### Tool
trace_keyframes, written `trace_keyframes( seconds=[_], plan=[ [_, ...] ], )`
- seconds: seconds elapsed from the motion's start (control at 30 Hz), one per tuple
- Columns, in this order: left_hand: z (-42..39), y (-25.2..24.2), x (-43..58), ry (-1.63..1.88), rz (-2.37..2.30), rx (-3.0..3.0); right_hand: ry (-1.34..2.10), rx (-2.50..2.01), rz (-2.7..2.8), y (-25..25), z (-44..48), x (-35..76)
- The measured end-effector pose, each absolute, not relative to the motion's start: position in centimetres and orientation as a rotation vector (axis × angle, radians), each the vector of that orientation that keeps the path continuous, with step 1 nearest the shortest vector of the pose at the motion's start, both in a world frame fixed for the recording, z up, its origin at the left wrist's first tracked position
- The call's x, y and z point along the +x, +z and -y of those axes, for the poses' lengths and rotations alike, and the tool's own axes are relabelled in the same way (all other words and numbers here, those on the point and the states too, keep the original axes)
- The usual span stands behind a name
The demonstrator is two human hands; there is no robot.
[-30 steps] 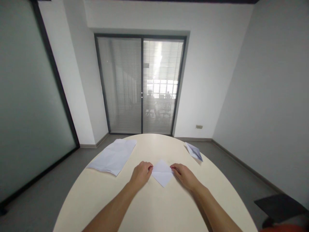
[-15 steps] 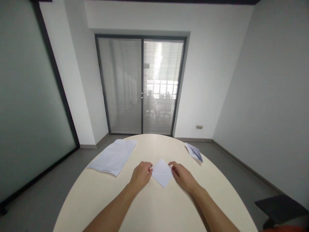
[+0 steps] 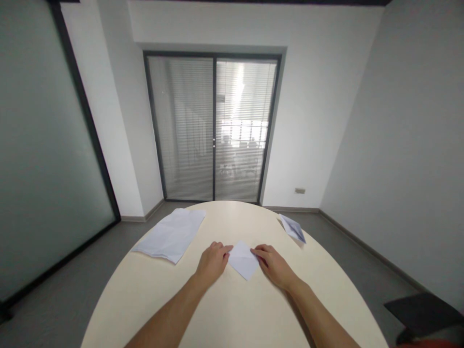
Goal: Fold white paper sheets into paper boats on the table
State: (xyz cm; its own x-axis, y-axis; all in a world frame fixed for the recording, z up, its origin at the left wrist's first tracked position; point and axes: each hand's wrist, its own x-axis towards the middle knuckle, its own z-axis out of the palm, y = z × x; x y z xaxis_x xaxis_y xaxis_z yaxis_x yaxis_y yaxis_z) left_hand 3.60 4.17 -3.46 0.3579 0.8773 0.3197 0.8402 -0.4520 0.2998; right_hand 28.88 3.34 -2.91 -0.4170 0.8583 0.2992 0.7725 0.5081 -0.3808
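Observation:
A small white sheet of paper (image 3: 242,262), folded to a diamond shape with a faint crease across it, lies flat between my hands. My left hand (image 3: 213,263) has its thumb and forefinger closed at the paper's left corner. At the opposite corner, the fingers of my right hand (image 3: 274,265) are pinched together over the edge. The undersides of both grips are hidden. Both forearms come in from the near edge of the round cream table (image 3: 234,314).
A stack of white paper sheets (image 3: 176,235) lies at the table's left. Near the right edge rests a folded paper piece (image 3: 292,228), partly raised. A dark chair (image 3: 422,311) stands at lower right. Beyond the table is a glass door with blinds (image 3: 213,169).
Both hands have moved slightly inward, their fingertips now over the paper's side corners. The paper's top corner sits slightly lower. The other papers have stayed put.

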Motion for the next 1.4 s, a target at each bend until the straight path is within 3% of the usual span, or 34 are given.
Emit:
trace_keyframes(
  seconds=[0.67,1.0,1.4],
  plan=[
    [-4.2,-3.5,3.7,0.762,-1.532,2.554,0.275,-1.215,2.453,-2.6,-2.7,27.5],
    [-3.8,-4.2,4.1,0.813,-1.108,2.643,0.391,-1.082,2.364,-2.2,-2.2,27.0],
    [-4.0,-4.6,4.2,0.78,-1.173,2.651,0.229,-1.238,2.376,-2.9,-3.0,27.5]
  ],
)
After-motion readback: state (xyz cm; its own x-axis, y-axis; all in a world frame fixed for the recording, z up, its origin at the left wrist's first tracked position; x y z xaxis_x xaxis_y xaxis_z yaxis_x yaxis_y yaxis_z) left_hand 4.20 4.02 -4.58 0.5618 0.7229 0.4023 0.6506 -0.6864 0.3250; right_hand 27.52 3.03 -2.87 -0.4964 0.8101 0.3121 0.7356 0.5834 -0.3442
